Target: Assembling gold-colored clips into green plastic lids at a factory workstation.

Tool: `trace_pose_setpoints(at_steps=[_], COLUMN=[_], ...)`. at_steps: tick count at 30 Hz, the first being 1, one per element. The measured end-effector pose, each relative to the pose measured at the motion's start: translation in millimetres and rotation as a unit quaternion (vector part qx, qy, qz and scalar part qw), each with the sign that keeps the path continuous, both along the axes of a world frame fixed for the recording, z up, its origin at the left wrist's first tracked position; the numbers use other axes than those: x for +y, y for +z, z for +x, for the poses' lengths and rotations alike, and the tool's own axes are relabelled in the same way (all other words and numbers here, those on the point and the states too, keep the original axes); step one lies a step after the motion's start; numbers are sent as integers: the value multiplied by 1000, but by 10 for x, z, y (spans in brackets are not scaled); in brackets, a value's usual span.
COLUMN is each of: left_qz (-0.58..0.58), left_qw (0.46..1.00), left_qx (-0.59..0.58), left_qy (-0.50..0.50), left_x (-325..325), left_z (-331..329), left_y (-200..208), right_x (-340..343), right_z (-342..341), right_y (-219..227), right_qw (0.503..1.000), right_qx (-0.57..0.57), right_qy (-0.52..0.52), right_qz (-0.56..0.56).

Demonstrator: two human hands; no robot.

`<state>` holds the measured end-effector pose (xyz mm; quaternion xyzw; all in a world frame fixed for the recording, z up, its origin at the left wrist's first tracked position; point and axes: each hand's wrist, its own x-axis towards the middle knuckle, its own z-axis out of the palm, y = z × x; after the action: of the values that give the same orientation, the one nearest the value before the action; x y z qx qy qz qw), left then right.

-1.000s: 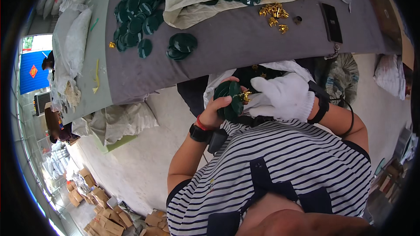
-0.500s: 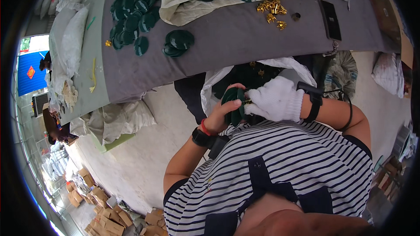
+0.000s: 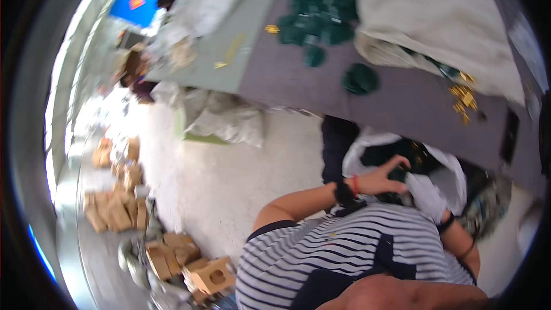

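My bare left hand (image 3: 383, 179) reaches over a white bag (image 3: 456, 166), thumb and fingers apart, with nothing visible between them. Close beside it, my right hand (image 3: 426, 196) wears a white glove; motion blur hides what its fingers do. Inside the bag lie dark green pieces (image 3: 379, 155) with a few gold bits among them. On the grey-covered table (image 3: 298, 83) sit a heap of green oval discs (image 3: 318, 14) and a smaller stack of discs (image 3: 360, 78). Small gold pieces (image 3: 464, 97) lie to the right.
A cream sack (image 3: 430, 17) lies across the table, green pieces showing at its mouth. A dark phone (image 3: 509, 135) rests near the right edge. Crumpled sacks (image 3: 227, 120) sit by a green bin at left. Cardboard boxes (image 3: 115, 209) stand on the floor.
The view has swung left, so the scene sits further right. The green discs have left my left hand, whose fingers have spread; my hands have moved apart slightly.
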<state>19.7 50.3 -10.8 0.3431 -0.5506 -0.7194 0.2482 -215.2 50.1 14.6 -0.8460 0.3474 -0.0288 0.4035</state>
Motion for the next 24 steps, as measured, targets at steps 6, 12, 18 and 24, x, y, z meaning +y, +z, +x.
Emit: trace_pose_setpoints(at_steps=[6, 12, 18, 24], left_qz=[255, 418, 343, 188], left_qw=[946, 876, 911, 965], left_qx=[189, 237, 217, 105], left_qy=[65, 34, 76, 152], left_x=[29, -16, -73, -247], left_z=[51, 84, 9, -112], left_y=[56, -144, -190, -480], right_x=[29, -92, -97, -356], right_z=[221, 194, 238, 140], right_y=[202, 251, 50, 22], right_qw=[994, 977, 982, 900], right_qx=[-35, 32, 3, -90], right_qy=[-107, -14, -175, -249], right_qz=[-11, -212, 65, 347])
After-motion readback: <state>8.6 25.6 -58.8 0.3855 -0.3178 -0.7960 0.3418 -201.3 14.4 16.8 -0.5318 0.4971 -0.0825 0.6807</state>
